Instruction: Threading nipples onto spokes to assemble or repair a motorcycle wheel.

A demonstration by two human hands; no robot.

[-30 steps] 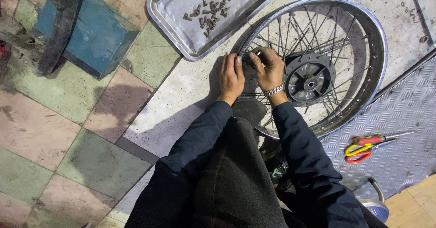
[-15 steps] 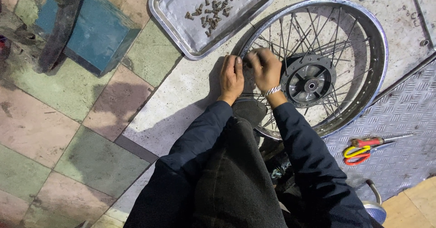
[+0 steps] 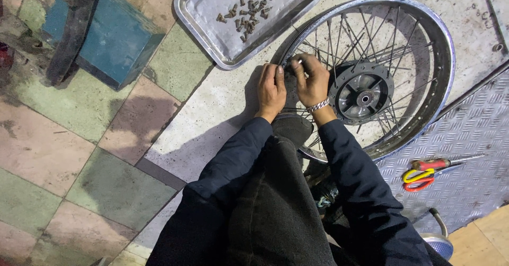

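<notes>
The tiled floor (image 3: 79,138) fills the left half of the frame, its squares worn pink and green, and gives way to a pale concrete strip and, at lower right, a ribbed metal plate (image 3: 466,133). On the concrete, in the upper right of the frame, a spoked wheel (image 3: 424,27) lies flat, chrome rim outward and dark hub (image 3: 362,97) at its centre. A shallow steel tray (image 3: 212,16) sits at top centre, just beside the rim, with a small heap of spoke nipples (image 3: 245,11) in it. A blue block (image 3: 111,38) stands at upper left, and red and yellow-handled tools (image 3: 424,173) lie on the plate at right.

Both hands are at the rim's left edge, near the frame's centre. The left hand (image 3: 271,88) rests with fingers curled over the rim, steadying it. The right hand (image 3: 313,77), with a metal bracelet at the wrist, has its fingertips pinched together on something small where a spoke meets the rim; what exactly is pinched is too small to tell.

The step in hand looks like fitting or turning a nipple on one spoke at this spot. The next move probably calls for a fine twist of the right fingers while the left keeps the rim from shifting, then a reach up to the tray.
</notes>
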